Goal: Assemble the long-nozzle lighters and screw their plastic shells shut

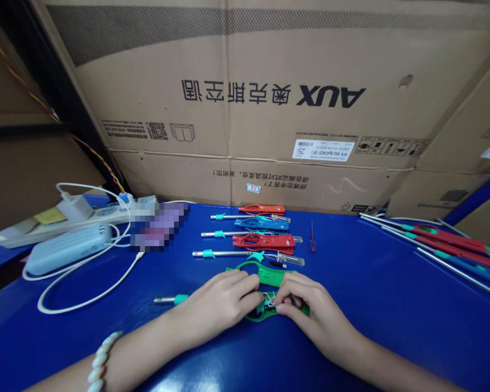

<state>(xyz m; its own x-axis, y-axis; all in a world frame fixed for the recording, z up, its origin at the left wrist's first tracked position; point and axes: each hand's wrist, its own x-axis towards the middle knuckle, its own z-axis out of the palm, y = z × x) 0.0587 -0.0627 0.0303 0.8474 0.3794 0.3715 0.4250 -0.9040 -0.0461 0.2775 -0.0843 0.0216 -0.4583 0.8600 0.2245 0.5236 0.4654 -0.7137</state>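
My left hand [232, 296] is closed, thumb and fingers pressed together over a green lighter handle half [256, 317] that lies low on the table. Out from under this hand a metal lighter tube [165, 300] with a teal piece points left. My right hand [310, 305] pinches at a thin white wire [270, 299] over the same half, its fingertips close to my left ones. Its palm side and the far end of the shell are hidden. Just behind both hands lies a second green handle half [271, 276].
Behind are red, blue and orange handle halves [265, 240], metal tubes with clear tanks [292, 259] and a small screwdriver [312, 239]. More lighters [449, 239] lie right. A phone [163, 223], white cable [93, 305], power bank [69, 247] and power strip [102, 214] stand left. A cardboard box [245, 130] walls the back.
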